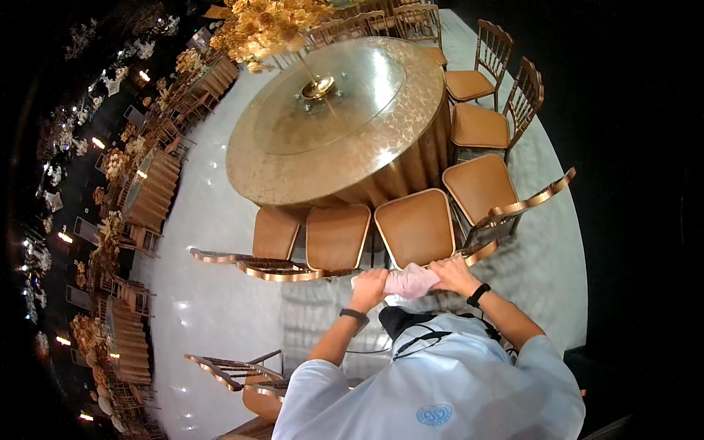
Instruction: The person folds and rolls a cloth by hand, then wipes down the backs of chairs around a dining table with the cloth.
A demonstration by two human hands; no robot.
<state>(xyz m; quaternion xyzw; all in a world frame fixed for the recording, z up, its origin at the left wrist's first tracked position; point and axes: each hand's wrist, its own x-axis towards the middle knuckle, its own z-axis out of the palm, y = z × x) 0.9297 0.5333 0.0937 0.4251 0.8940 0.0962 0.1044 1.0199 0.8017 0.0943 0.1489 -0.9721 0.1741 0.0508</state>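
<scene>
A crumpled pale pink cloth (412, 281) lies over the top rail of a gold-framed chair with a tan seat (415, 229). My left hand (369, 289) is closed round the left end of that rail, with a bit of the cloth showing at its edge. On the other side, my right hand (454, 276) grips the rail, its thumb side against the cloth. The chair faces a round table (271, 172) with a marbled gold top and draped sides. Most of the chair's backrest is hidden below my hands.
More tan chairs (337, 236) ring the table, including a chair (480, 189) close on the right. A tall golden flower centrepiece (271, 29) rises from the tabletop. Behind me at lower left stands another chair (260, 396). Decorated tables (150, 187) line the far left.
</scene>
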